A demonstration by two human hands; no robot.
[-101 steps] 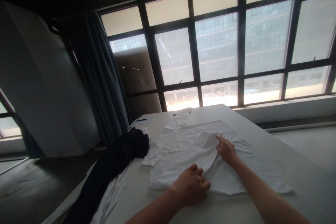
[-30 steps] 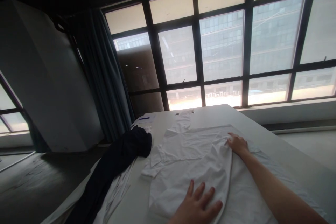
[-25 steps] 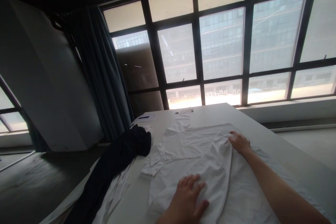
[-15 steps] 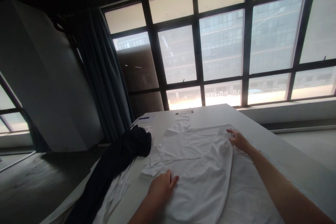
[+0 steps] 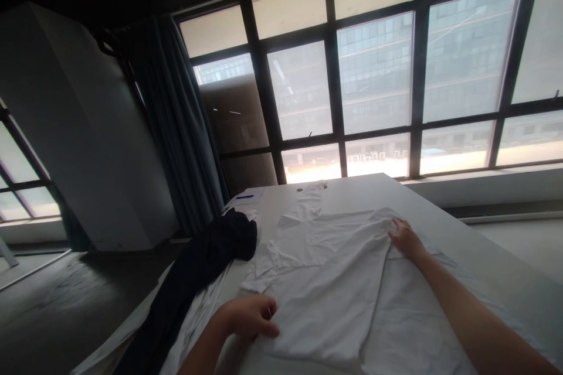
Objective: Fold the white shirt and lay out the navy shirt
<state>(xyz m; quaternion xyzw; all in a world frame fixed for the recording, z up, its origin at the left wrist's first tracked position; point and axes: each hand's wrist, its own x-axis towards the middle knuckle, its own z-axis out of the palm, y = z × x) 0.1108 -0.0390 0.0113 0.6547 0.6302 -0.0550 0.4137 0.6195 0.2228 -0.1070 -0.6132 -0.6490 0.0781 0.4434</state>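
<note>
A white shirt point(image 5: 325, 287) lies spread on a pale table point(image 5: 479, 252), with one side folded over along a long crease and a sleeve reaching toward the far end. My left hand point(image 5: 248, 316) sits at the shirt's near left edge, its fingers curled into the cloth. Far along the crease, my right hand point(image 5: 407, 240) rests flat on the fabric, its fingers together and holding nothing. My right forearm lies over the shirt's unfolded part. Part of the near hem runs out of the picture.
A dark navy garment point(image 5: 220, 252) lies over the table's left edge on pale cloth point(image 5: 193, 316). A paper with a blue pen point(image 5: 246, 196) sits at the far left corner. A curtain point(image 5: 176, 117) and large windows point(image 5: 373, 70) stand beyond the table.
My left hand has moved left to the shirt's edge and its fingers have curled. My right hand has shifted only slightly. The shirt's fold looks much the same.
</note>
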